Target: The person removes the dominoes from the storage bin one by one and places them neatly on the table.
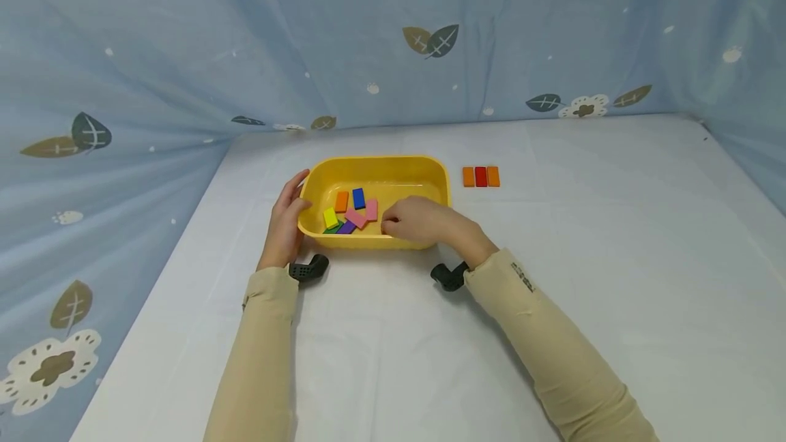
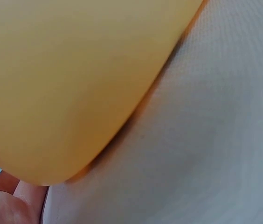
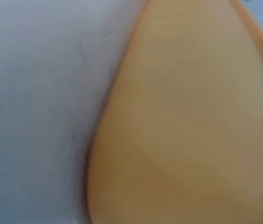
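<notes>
A yellow plastic bin (image 1: 393, 243) stands on the white-covered table. Inside it lie an orange block (image 1: 342, 201), a blue block (image 1: 359, 198), a yellow block (image 1: 331, 217), two pink blocks (image 1: 371, 209), a purple block (image 1: 346, 228) and a green block (image 1: 333, 228). My left hand (image 1: 286, 224) holds the bin's left end, thumb at the rim and fingers along the outer wall. My right hand (image 1: 420, 218) reaches over the front rim into the bin's right half, fingers bent downward. I cannot tell whether its hidden fingertips hold a block. Both wrist views show mostly the bin's outer wall (image 2: 75, 84).
Right of the bin, an orange block (image 1: 469, 177), a red block (image 1: 481, 177) and another orange block (image 1: 493, 177) lie side by side in a row on the table (image 1: 614, 258). A blue patterned curtain (image 1: 368, 33) hangs behind and at both sides.
</notes>
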Available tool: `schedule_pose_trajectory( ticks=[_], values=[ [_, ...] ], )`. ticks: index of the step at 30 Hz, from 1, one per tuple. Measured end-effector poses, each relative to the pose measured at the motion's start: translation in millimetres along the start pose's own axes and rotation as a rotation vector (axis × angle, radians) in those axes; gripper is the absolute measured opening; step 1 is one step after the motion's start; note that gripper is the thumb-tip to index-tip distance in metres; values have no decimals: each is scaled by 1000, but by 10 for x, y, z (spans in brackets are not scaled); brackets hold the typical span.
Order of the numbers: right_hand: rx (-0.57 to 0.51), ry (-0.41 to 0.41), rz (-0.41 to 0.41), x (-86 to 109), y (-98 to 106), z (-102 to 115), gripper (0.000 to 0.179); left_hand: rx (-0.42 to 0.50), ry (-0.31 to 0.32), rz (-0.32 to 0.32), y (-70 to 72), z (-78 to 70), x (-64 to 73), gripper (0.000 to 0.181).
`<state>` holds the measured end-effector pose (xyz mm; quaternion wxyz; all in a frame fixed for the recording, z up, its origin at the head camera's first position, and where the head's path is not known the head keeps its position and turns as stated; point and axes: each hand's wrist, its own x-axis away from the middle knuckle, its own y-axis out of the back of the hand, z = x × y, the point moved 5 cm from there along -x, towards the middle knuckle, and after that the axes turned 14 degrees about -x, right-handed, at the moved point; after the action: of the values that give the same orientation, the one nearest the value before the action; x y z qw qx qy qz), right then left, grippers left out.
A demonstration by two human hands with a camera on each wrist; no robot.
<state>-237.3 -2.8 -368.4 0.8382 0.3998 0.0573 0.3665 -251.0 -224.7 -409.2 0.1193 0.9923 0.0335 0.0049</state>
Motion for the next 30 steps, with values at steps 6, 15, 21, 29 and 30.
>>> schedule_pose_trajectory(
  ticks=[6, 15, 21, 29, 30],
  values=[
    [-201, 71, 24, 31, 108, -19, 21, -1, 7, 2, -2, -1, 5, 52],
    [-352, 108, 111, 112, 192, -40, 25, -6, 10, 9, -15, -35, 4, 52],
    [-427, 137, 77, 116, 235, -58, 22, -6, -8, 5, -5, -34, 4, 52],
    [-510, 126, -12, 142, 293, -125, 22, 2, 5, 6, -8, 11, 9, 52],
    [-528, 128, -32, 151, 311, -136, 23, 2, 1, 6, -11, 10, 7, 52]
  ],
)
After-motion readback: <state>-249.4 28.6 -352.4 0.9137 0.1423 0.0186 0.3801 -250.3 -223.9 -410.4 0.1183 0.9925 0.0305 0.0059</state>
